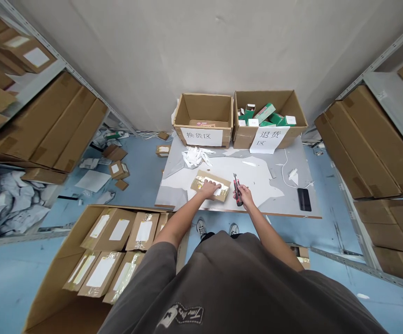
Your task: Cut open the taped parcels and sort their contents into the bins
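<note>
A small taped cardboard box (201, 178) with a white label lies on the table near its front edge. My left hand (209, 189) is closed over the near side of this box, its fingers across the label. In my right hand (245, 196) is a red and black utility knife (237, 190), tip pointing away from me. The knife is just right of the box and apart from it. Behind the box sits a crumpled pile of white paper strips (196, 157).
Two open cartons with handwritten signs, an exchange carton (178, 121) and a returns carton (243, 141) with green boxes, stand at the table's back. A phone (304, 199) lies right. A big carton (53, 273) of parcels is at my left. Shelves (384, 93) flank both sides.
</note>
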### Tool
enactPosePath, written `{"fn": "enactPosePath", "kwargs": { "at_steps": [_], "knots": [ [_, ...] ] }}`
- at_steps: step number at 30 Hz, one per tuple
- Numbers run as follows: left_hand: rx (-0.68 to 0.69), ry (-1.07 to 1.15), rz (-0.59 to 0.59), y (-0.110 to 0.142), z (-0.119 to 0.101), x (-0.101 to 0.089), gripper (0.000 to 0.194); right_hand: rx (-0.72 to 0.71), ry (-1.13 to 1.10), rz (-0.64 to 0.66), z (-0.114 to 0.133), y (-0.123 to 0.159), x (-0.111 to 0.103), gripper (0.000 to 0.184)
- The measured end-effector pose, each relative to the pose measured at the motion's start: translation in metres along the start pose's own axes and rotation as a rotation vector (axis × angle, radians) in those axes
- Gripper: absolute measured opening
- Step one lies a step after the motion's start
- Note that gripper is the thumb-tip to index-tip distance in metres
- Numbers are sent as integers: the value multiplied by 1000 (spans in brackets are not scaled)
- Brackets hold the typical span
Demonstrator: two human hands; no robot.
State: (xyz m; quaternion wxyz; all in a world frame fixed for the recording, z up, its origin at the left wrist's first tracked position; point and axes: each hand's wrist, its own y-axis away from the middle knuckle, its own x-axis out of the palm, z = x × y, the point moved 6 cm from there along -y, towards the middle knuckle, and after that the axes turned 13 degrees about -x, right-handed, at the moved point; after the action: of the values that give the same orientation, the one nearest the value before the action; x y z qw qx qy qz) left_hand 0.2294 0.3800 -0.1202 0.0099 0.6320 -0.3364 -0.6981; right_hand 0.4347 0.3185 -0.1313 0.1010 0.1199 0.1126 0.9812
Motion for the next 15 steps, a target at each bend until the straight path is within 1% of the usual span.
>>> {"fn": "enactPosePath", "kwargs": {
  "at_steps": [3, 5, 7, 10, 13, 15],
  "knots": [
    [-126, 69, -24, -1, 1, 0, 74, 8, 43, 26, -9, -4, -6, 61],
    [-179, 95, -58, -5, -3, -4, 75, 36, 139, 74, -16, -8, -11, 59],
    [-190, 116, -97, -9, -9, -9, 73, 47, 287, 135, -20, -14, -18, 55],
    [-190, 153, -123, -13, -14, -13, 70, -17, 557, 277, -18, -26, -26, 41],
    [-204, 182, -128, -11, -14, -10, 67, -90, 832, 425, -11, -39, -31, 24],
    [-210, 190, -134, -9, -15, -7, 66, -118, 974, 490, -5, -47, -31, 20]
  ]
}}
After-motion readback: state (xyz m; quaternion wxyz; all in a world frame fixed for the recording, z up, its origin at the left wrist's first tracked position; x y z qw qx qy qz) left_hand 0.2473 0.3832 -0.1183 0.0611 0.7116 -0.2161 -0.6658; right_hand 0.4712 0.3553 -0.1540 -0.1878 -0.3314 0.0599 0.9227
